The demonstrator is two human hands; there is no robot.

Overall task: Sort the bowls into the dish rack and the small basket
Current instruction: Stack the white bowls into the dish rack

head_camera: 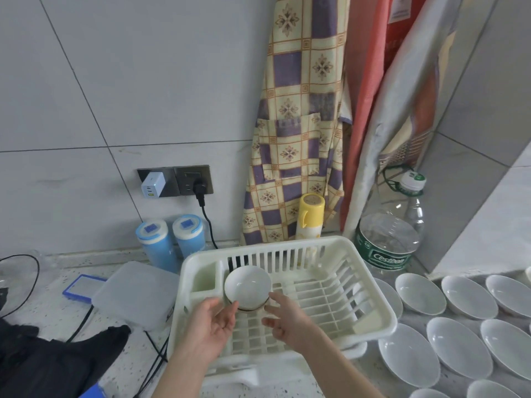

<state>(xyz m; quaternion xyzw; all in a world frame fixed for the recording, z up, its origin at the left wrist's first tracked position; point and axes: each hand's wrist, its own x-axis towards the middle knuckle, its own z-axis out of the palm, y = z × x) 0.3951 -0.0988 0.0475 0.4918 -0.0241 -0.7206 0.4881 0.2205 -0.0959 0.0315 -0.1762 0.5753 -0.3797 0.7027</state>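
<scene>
Head view, looking down at a speckled tabletop (287, 389). Cream dish rack (382, 305) in the middle, one small white bowl (247, 285) propped on edge in its far left slots. Left hand (212, 326) and right hand (283, 318) both spread wide on either side of that bowl, fingertips just beside it, gripping nothing. More white bowls (457, 343) laid out in rows on the right. Clear lidded box (135, 294) left of the rack, water jug (388, 239) far right.
</scene>
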